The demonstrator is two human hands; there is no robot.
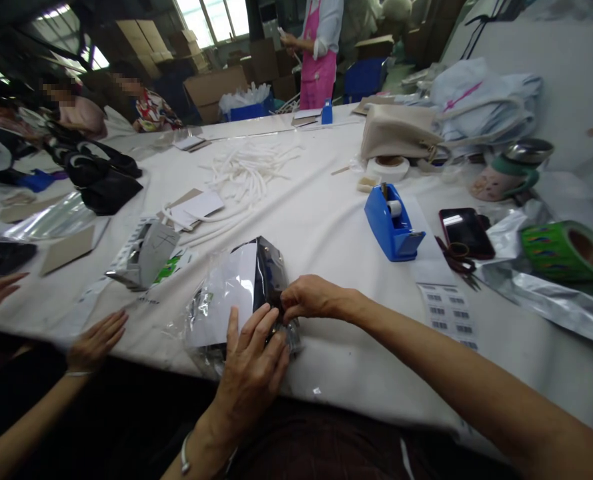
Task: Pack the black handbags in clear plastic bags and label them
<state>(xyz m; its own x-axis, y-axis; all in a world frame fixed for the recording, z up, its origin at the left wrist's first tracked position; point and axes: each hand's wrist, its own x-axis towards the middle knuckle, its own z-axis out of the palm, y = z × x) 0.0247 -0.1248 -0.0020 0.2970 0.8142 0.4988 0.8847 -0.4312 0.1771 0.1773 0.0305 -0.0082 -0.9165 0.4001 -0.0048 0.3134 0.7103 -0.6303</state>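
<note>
In front of me on the table lies a black boxy item with a white sheet on top, in a clear plastic bag [229, 293]. My left hand [253, 360] rests on its near right part, fingers stretched out and pressing on the plastic. At the package's right side is my right hand [311, 298], its fingers curled in a pinch against the dark edge. What sits between those fingertips is too dark to make out. A blue tape dispenser [392, 227] stands beyond my right hand.
A co-worker's hands [96, 343] are at the left, near a grey tape dispenser [149, 257]. On the right lie scissors [459, 260], a phone [466, 232], a green roll [561, 250] and barcode labels [446, 313]. White cords [249, 170] are heaped further back.
</note>
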